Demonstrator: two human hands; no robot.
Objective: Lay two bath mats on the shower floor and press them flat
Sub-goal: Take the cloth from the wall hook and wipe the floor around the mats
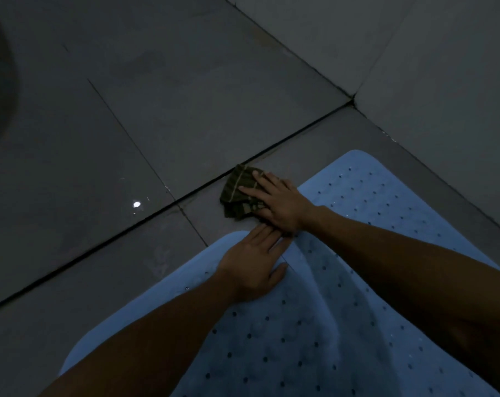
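Two pale blue bath mats lie on the dark tiled shower floor [162, 116], both dotted with rows of small holes. The nearer mat [271, 339] fills the bottom of the view and reaches up to a rounded corner near the middle; it is not flat, with long raised folds running down its right part. The farther mat [372, 193] lies to the right, close to the pale wall [415, 53], and its lower edge is hidden behind the right forearm, so whether the two mats overlap cannot be told. The left hand [251, 265] rests palm down on the nearer mat's top corner, its grip released, fingers straight and thumb spread. Just beyond it, the right hand [277, 204] lies flat on a crumpled dark green cloth [237, 193] with lighter stripes, fingers extended over it rather than clenched; the cloth sits on bare tile beside a dark grout line. A small bright glint [136, 204] shows on the wet-looking floor to the left.
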